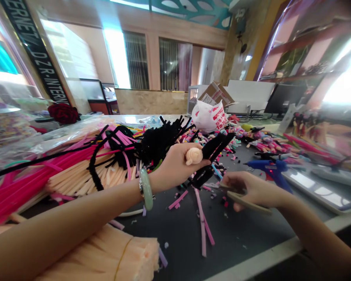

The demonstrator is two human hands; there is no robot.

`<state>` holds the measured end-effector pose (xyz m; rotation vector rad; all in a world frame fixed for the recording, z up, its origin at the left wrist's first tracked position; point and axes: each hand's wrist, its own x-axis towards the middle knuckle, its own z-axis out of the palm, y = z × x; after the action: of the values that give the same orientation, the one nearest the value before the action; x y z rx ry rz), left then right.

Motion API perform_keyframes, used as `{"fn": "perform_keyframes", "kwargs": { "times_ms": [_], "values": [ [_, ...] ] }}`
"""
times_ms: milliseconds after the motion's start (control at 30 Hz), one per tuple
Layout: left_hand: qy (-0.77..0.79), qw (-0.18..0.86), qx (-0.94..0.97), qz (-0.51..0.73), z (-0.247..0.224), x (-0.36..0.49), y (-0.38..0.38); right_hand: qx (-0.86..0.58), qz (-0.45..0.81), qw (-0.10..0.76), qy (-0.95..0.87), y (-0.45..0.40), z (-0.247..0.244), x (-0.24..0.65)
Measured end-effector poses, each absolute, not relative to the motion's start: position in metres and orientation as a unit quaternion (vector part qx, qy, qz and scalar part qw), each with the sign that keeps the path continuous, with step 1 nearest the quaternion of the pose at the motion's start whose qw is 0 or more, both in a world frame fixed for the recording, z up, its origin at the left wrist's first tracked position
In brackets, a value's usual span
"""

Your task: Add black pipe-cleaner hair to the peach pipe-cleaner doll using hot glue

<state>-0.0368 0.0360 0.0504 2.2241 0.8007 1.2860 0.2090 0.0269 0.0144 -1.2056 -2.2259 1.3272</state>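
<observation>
Head view | left hand [175, 168]: fingers pinching peach chenille coil [194, 156], held up clear of the mat [175, 242] | right hand [256, 191]: curled, gripping flat tan tool [248, 203] | black chenille stems [160, 140]: heaped within reach

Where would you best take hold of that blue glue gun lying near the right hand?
Take the blue hot glue gun by its handle, which slants down toward the right hand. Coming from the near side looks best: the handle lies closest to that side, and the nozzle points away to the left, so the fingers would likely stay clear of the tip.
</observation>
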Motion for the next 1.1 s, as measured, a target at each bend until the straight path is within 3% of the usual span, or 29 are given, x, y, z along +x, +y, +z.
{"fn": "perform_keyframes", "kwargs": {
  "times_ms": [533, 933, 1100],
  "values": [
    [0.309, 0.222, 0.785, 0.489, 0.038, -0.037, 0.043, -0.456, 0.383, 0.185, -0.782, 0.024, 0.004, 0.201],
    [0.36, 0.249, 0.751, 0.495, 0.031, -0.041, 0.06, -0.491, 0.225, 0.121, -0.833, 0.032, 0.015, 0.197],
    [0.366, 0.255, 0.735, 0.511, 0.03, -0.044, 0.066, -0.479, 0.145, 0.036, -0.865, 0.038, 0.03, 0.197]
  ]
}}
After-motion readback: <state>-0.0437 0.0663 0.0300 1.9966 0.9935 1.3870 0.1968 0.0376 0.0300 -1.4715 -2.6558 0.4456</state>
